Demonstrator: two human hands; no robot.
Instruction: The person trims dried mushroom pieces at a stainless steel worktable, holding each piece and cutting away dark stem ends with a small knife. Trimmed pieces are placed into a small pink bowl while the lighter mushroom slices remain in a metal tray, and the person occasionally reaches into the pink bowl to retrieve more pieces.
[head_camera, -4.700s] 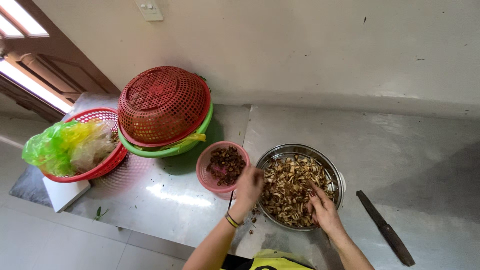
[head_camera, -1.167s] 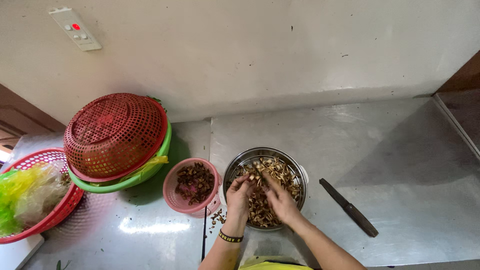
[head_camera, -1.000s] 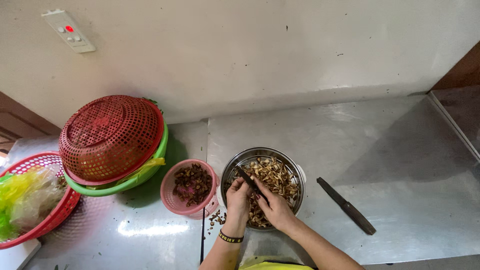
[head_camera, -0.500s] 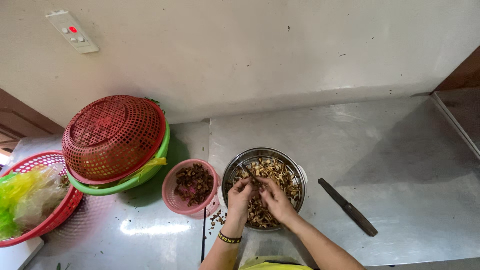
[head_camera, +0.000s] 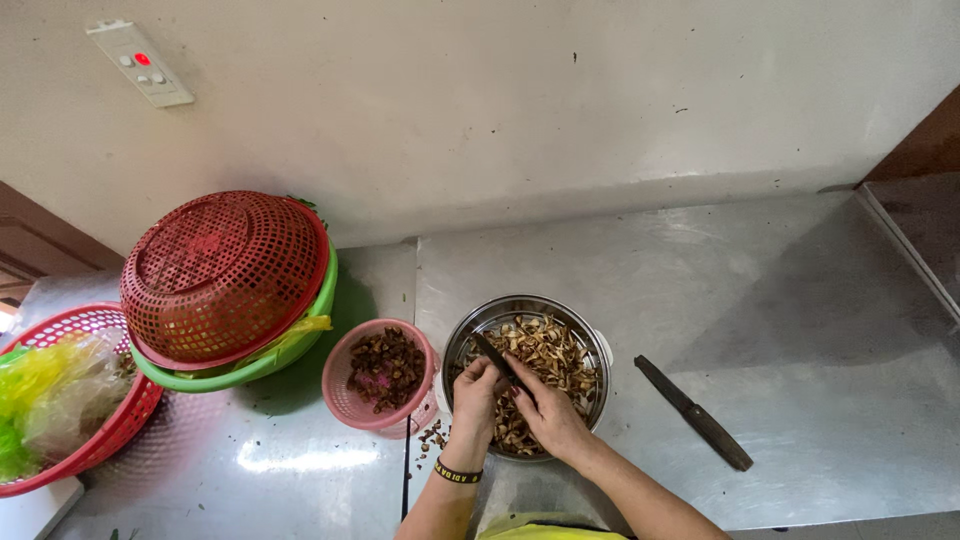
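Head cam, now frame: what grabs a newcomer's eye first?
The two hands, left hand and right hand, meeting over a metal bowl of brown dried pieces at centre, with a small dark blade between them. Left of it, a red basket upturned on a green one. A dark knife lies apart on the steel counter, to the right.

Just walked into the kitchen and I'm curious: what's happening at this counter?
A person works with both hands over a metal bowl of brownish dried pieces. The left hand and right hand meet above it around a small dark blade. Beside it stands a pink basket of darker bits, and a long knife lies apart on the steel counter.
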